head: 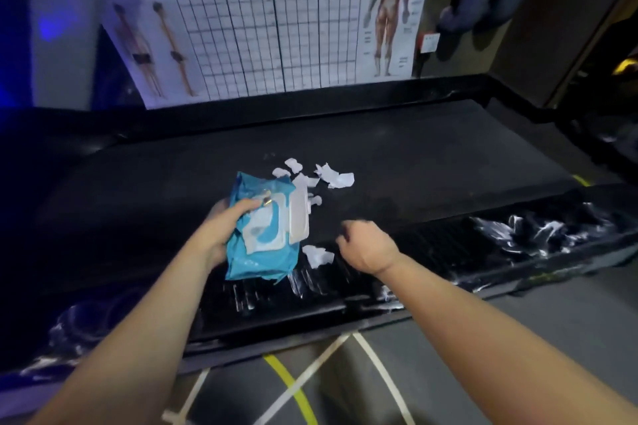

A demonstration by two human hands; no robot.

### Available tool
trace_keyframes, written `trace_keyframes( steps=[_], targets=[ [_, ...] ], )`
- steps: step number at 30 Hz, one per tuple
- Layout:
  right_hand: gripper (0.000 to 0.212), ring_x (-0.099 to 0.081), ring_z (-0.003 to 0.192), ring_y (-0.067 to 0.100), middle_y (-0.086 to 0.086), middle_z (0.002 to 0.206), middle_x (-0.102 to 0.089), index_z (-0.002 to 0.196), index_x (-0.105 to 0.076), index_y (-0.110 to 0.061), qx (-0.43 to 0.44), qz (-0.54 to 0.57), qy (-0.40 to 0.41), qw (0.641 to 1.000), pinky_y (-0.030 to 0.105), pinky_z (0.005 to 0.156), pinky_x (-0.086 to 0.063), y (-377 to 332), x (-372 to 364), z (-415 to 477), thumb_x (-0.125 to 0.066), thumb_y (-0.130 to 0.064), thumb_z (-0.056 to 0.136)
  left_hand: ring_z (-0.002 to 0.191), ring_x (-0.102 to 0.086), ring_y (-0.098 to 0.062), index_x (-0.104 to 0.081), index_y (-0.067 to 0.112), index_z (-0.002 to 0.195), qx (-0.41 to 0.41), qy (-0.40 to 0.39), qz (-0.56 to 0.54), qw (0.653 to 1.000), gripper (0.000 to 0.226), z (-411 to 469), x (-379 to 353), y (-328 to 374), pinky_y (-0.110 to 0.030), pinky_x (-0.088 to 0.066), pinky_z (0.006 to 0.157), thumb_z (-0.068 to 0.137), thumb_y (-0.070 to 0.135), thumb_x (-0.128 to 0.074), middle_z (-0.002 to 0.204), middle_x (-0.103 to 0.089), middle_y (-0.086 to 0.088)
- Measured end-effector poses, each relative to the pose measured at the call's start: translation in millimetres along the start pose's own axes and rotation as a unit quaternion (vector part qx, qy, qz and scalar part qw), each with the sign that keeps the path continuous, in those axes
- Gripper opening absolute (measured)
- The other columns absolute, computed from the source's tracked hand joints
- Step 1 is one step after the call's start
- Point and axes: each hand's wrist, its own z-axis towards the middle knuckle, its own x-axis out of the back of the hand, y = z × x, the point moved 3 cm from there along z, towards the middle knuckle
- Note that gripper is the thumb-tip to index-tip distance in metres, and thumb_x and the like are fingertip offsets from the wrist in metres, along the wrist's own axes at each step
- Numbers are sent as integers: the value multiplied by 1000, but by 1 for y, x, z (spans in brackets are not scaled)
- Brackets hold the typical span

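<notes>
Blue wipes pack [263, 252], white flip lid open, held above black treadmill belt.

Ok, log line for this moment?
left hand holds wipes pack, lid open | right hand curled beside paper scrap | more scraps on treadmill belt

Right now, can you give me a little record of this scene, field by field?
Left hand: grips blue wipes pack, lid flipped open
Right hand: fingers curled, beside a white scrap; grip unclear
Surface: black treadmill belt
Litter: torn white scraps beyond the pack
Wall: anatomy poster, grid chart
</notes>
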Motion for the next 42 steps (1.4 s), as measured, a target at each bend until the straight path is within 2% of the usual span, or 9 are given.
trace_keyframes(
  steps=[5, 9, 15, 21, 27, 31, 35, 39, 42],
  targets=[
    [26, -63, 108, 18, -8, 123, -54, 92, -74, -33, 89, -11, -99, 991, 34, 101, -49, -5, -24, 7, -52, -19, 93, 76, -79, -23, -73, 9, 112, -16, 93, 8, 995, 14, -18, 12, -5, -34, -63, 60, 98, 11, -72, 93, -81, -12],
    [35, -72, 84, 22, -6, 112, -71, 88, -74, -36, 49, 6, -124, 991, 32, 84, -60, -12, -48, 9, -47, -15, 93, 73, -79, -21, -73, 7, 111, -43, 180, -8, 983, 15, -34, 64, 9, -32, -63, 58, 96, 11, -74, 95, -81, -14],
    [28, -71, 95, 31, 8, 101, -74, 106, -74, -19, -15, 25, -18, 999, 33, 85, -55, -29, -34, 29, -50, -26, 93, 71, -77, -21, -73, 8, 110, -62, 188, 32, 980, 14, -63, 133, 27, -31, -64, 62, 97, 12, -74, 89, -81, -11],
    [58, -67, 103, 24, -5, 152, -46, 131, -64, -39, -15, 83, 18, 996, 29, 96, -49, -56, -13, 36, -42, -8, 86, 84, -76, -26, -73, 8, 113, -92, 143, 85, 982, 16, -108, 154, 14, -34, -65, 70, 98, 4, -69, 103, -79, -18],
    [45, -67, 87, 18, 6, 100, -66, 137, -59, -23, 33, 85, -19, 996, 21, 91, -51, -125, -28, 4, -48, -13, 95, 85, -77, -29, -71, 5, 117, -87, 142, 119, 979, 66, -195, 224, 31, -41, -64, 76, 59, 31, -89, 103, -80, -18],
    [36, -69, 63, 12, -1, 80, -74, 124, -65, -24, 102, 149, -49, 982, 14, 58, -47, -191, -34, -32, -52, -15, 91, 78, -77, -21, -72, 8, 112, -128, 195, 108, 966, 43, -245, 266, 52, -31, -64, 64, 72, 22, -78, 100, -80, -14],
    [23, -66, 61, 14, 9, 75, -77, 109, -68, -19, 132, 170, -165, 963, 20, 46, -41, -226, -60, -66, -53, -10, 94, 85, -75, -25, -73, 10, 113, -141, 254, 111, 950, 21, -266, 290, 48, -39, -61, 80, 92, 9, -79, 101, -80, -14],
    [16, -75, 87, 18, 32, 73, -66, 111, -63, -3, 81, 313, -221, 920, 31, 75, -56, -226, -89, -72, -56, -10, 98, 86, -76, -25, -75, 12, 111, -126, 272, 105, 948, 35, -267, 298, 29, -41, -61, 82, 79, 22, -85, 101, -81, -12],
    [13, -73, 103, 20, 21, 81, -72, 104, -64, -4, 54, 365, -227, 901, 41, 103, -52, -226, -108, -66, -58, -10, 94, 76, -76, -19, -75, 9, 106, -107, 293, 101, 945, 14, -267, 299, 10, -34, -62, 69, 93, 9, -79, 93, -80, -9]
  ],
)
